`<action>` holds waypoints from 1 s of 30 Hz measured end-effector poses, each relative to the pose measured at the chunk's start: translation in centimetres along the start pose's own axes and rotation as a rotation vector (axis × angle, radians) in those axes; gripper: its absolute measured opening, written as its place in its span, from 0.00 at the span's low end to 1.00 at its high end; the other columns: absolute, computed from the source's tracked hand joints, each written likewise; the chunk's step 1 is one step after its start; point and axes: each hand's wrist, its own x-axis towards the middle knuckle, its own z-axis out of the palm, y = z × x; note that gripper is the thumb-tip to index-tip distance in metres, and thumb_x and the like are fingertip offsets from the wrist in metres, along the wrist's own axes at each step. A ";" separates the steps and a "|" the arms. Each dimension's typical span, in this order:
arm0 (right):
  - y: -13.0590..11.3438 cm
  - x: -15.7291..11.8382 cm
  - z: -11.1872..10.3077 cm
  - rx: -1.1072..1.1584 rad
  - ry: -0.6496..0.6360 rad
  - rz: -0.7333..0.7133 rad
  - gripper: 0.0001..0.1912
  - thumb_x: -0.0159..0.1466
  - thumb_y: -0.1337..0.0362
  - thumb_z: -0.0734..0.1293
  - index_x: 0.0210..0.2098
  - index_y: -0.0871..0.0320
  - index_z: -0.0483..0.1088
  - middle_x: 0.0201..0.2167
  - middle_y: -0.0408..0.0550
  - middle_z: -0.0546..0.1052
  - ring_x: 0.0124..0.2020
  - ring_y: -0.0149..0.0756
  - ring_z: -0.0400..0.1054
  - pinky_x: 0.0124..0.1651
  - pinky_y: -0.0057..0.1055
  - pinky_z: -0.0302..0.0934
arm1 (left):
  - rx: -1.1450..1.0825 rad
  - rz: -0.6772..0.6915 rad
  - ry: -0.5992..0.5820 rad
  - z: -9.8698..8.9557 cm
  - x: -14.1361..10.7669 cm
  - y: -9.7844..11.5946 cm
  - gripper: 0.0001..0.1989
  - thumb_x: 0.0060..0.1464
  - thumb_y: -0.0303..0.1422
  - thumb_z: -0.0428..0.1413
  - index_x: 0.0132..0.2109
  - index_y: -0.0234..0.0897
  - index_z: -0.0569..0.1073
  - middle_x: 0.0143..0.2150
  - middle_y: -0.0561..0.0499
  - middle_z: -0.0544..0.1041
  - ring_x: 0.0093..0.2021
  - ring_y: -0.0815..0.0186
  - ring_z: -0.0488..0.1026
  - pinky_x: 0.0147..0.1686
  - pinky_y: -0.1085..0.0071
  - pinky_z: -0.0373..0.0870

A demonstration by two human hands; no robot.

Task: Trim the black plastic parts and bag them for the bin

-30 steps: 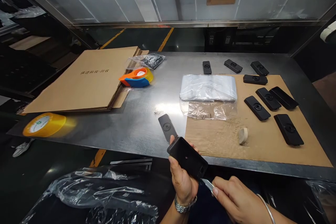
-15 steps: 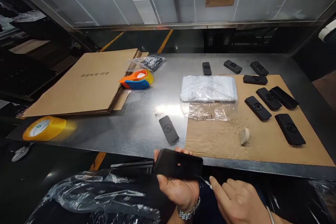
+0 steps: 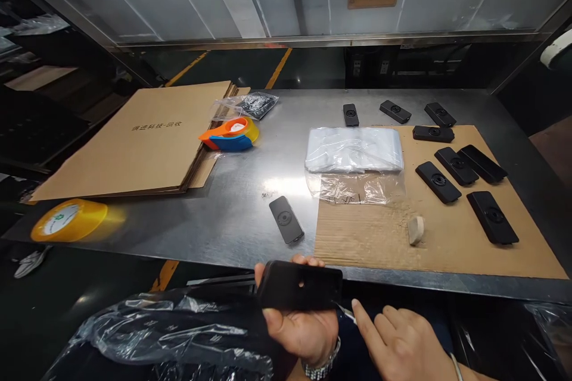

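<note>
My left hand [image 3: 306, 331] is wrapped round a black plastic housing [image 3: 282, 289], held just off the table's front edge. The housing is a long, hollow shell with its inside turned up and a small round hole near the middle. My right hand [image 3: 400, 338] grips a thin tool with a pale, pointed metal tip [image 3: 347, 313]. That tip meets the housing's near right corner, and my index finger lies stretched along the tool. Most of the tool's handle is hidden in my fist. On the metal table beyond lies a similar housing [image 3: 286, 220] with a round recess.
Several black housings, among them one [image 3: 492, 218], lie right on a cardboard sheet [image 3: 361, 244] with a beige block [image 3: 416, 230]. Clear plastic bags [image 3: 354, 150] lie mid-table. Leftward are flat cartons [image 3: 120, 149], a tape dispenser [image 3: 230, 134] and a yellow tape roll [image 3: 69, 220].
The housing has tilted slightly in my left hand, showing more of its inside. Both hands have shifted a little left, the tool tip still at the housing's corner. The view has moved slightly.
</note>
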 end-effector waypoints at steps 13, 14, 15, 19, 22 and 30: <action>1.2 0.0 -0.1 -0.155 0.024 0.045 0.22 0.59 0.75 0.53 0.50 0.65 0.65 0.18 0.45 0.63 0.19 0.35 0.58 0.23 0.32 0.46 | 0.131 -0.280 0.212 0.1 0.6 0.3 0.18 0.57 0.45 0.41 0.53 0.58 0.64 0.39 0.52 0.73 0.34 0.68 0.70 0.30 0.73 0.72; 1.6 0.0 0.0 -0.142 0.014 0.072 0.22 0.58 0.75 0.53 0.51 0.65 0.64 0.19 0.45 0.63 0.19 0.35 0.59 0.23 0.32 0.47 | 0.135 -0.320 0.213 0.1 0.7 0.4 0.18 0.57 0.45 0.41 0.53 0.58 0.64 0.39 0.52 0.73 0.34 0.68 0.71 0.30 0.73 0.72; 2.0 -0.1 0.0 -0.118 0.000 0.103 0.22 0.58 0.75 0.53 0.51 0.64 0.63 0.20 0.45 0.63 0.20 0.35 0.59 0.24 0.32 0.48 | 0.138 -0.354 0.205 0.1 0.8 0.5 0.18 0.57 0.45 0.41 0.53 0.57 0.64 0.38 0.51 0.73 0.34 0.68 0.71 0.30 0.72 0.72; 3.3 -0.6 0.0 0.039 -0.135 0.190 0.25 0.57 0.77 0.54 0.53 0.61 0.60 0.25 0.45 0.65 0.24 0.32 0.62 0.23 0.27 0.52 | 0.115 -0.446 0.133 0.0 1.0 1.1 0.18 0.57 0.43 0.42 0.52 0.56 0.66 0.34 0.51 0.73 0.30 0.68 0.71 0.29 0.72 0.72; 3.4 -1.1 -0.2 0.064 -0.183 0.161 0.26 0.58 0.76 0.54 0.55 0.61 0.58 0.26 0.45 0.66 0.24 0.31 0.63 0.23 0.26 0.53 | 0.105 -0.468 0.095 0.0 1.1 1.2 0.19 0.56 0.44 0.43 0.54 0.55 0.64 0.32 0.50 0.74 0.29 0.68 0.72 0.30 0.71 0.72; 2.9 -1.0 -0.5 0.005 -0.104 0.128 0.17 0.66 0.66 0.51 0.51 0.60 0.64 0.23 0.44 0.65 0.23 0.32 0.62 0.24 0.29 0.53 | 0.098 -0.475 0.054 0.2 0.9 1.2 0.20 0.55 0.45 0.44 0.55 0.55 0.63 0.32 0.50 0.74 0.30 0.68 0.72 0.30 0.71 0.72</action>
